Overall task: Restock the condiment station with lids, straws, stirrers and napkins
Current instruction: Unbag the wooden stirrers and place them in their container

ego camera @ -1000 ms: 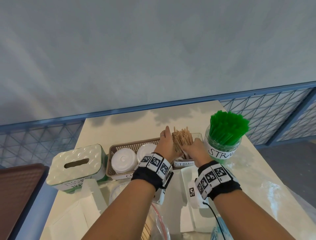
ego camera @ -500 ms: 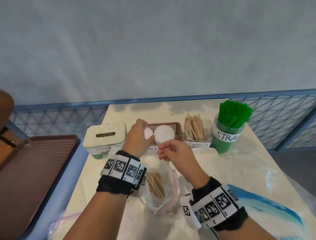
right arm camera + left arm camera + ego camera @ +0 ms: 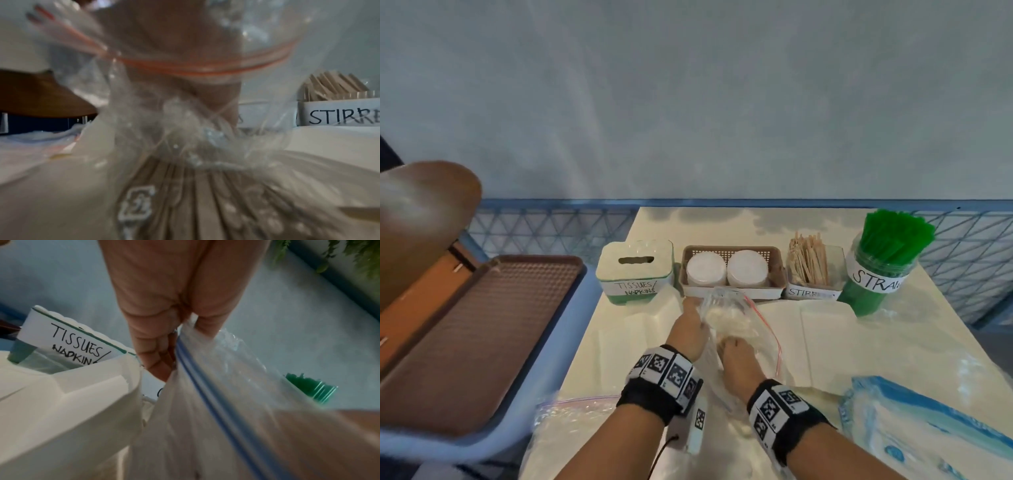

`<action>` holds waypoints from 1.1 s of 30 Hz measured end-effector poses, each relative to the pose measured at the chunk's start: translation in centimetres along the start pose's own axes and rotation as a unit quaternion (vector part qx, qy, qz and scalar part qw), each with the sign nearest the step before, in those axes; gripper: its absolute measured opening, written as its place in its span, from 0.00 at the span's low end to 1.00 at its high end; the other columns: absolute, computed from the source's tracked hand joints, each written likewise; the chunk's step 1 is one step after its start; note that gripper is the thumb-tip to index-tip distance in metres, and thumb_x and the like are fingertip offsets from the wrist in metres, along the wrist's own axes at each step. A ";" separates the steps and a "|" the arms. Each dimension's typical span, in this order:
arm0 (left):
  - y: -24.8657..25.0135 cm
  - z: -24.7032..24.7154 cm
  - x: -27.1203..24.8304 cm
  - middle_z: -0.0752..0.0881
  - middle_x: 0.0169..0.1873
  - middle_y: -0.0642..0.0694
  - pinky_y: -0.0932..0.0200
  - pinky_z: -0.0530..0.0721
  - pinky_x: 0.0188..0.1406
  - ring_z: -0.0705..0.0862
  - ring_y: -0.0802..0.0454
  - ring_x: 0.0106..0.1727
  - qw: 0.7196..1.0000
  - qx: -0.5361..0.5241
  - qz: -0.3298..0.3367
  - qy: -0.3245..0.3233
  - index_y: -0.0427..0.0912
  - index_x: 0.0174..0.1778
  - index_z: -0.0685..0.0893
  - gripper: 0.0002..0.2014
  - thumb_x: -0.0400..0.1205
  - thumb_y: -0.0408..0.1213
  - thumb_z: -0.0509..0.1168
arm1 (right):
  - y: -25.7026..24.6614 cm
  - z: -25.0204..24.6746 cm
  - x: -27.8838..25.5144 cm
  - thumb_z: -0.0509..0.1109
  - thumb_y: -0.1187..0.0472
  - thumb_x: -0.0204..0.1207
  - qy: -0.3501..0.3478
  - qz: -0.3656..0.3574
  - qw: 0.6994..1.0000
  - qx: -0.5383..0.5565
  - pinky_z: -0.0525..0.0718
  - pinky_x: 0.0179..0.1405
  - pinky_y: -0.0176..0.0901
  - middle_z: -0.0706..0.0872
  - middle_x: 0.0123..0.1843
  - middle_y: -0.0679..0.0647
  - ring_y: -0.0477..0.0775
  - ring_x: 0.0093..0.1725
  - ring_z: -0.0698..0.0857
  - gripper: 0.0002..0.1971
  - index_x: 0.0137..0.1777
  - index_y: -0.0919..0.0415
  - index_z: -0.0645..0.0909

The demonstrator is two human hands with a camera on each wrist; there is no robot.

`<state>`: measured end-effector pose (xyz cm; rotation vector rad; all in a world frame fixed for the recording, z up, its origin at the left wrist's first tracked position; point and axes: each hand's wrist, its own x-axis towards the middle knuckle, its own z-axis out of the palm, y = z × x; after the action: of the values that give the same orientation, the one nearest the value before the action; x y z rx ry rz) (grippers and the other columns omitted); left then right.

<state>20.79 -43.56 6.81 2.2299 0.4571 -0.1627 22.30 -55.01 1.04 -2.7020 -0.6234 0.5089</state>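
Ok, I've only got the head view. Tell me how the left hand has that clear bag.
Observer: In the left wrist view the left hand pinches the bag at its rim, right beside a blue zip strip.
Operator: Now report the right hand.
Observer: The right wrist view shows the right hand behind the plastic, the red zip strip running across it; blur hides its fingers.
Operator: Confirm what's in the bag.
Observer: Wooden stirrers lie flat in it, under the wrist.
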 end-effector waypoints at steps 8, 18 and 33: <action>0.0 0.1 0.8 0.79 0.39 0.40 0.55 0.74 0.44 0.82 0.36 0.49 0.998 -0.058 -0.021 -0.019 0.37 0.73 0.59 0.22 0.83 0.25 0.51 | 0.2 1.3 1.0 0.61 0.60 0.76 -0.025 0.055 0.987 -0.152 0.70 0.66 0.53 0.71 0.69 0.67 0.65 0.65 0.71 0.26 0.72 0.70 0.64; 0.6 0.8 0.4 0.67 0.74 0.38 0.55 0.72 0.73 0.74 0.45 0.71 0.985 0.003 0.173 -0.003 0.47 0.80 0.46 0.38 0.80 0.32 0.62 | 1.7 -0.6 1.2 0.52 0.64 0.84 0.003 0.047 0.998 0.033 0.72 0.53 0.42 0.80 0.50 0.54 0.59 0.57 0.80 0.12 0.62 0.61 0.73; 2.7 -0.8 0.8 0.65 0.74 0.40 0.51 0.74 0.68 0.69 0.44 0.70 0.923 0.260 0.276 0.061 0.43 0.60 0.81 0.14 0.83 0.41 0.55 | 0.7 -4.5 0.1 0.60 0.64 0.80 0.037 0.052 0.955 0.290 0.70 0.43 0.39 0.81 0.61 0.63 0.60 0.59 0.80 0.16 0.67 0.67 0.67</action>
<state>22.54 -44.33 9.03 2.8073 -0.1949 0.1762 24.44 -56.59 4.70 -2.1866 -0.2540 0.5179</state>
